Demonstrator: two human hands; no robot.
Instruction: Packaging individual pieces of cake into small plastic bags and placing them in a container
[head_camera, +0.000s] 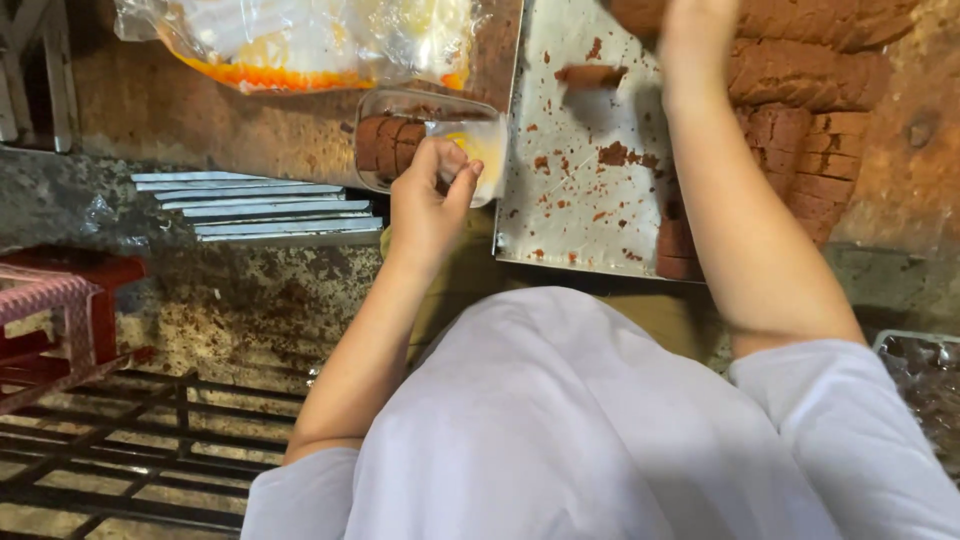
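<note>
White cloth (560, 430) fills the near view, the person's own shirt, and both bare arms reach out over it. Left hand (428, 205) has thumb and fingers pinched on the near rim of a clear tub (440, 140), which sits tipped at the middle of the scene, just left of the tray. Reddish-brown blocks (388, 143) lie packed side by side in the tub's left half; the right half looks pale and glossy, maybe film, hard to tell. Right hand (698, 25) is far out at the top edge, over the block stack (800, 110), fingers cut off by the frame, so I cannot tell whether they are spread or closed.

Best handling, I'd judge: keep the tub steady by the rim, lay each block flat against its neighbour, and lift blocks gently, since they look soft and crumbly.

Crumbs speckle the dull metal tray (570, 190), with one lone piece (590, 75) lying far up on it. Left of the tub, flat clear lids (260, 205) fan out in a stack. A crinkled plastic bag (300, 40) with an orange band lies beyond. Stained stone, a red stool (70, 300) and a black rack (130, 440) sit at near left.
</note>
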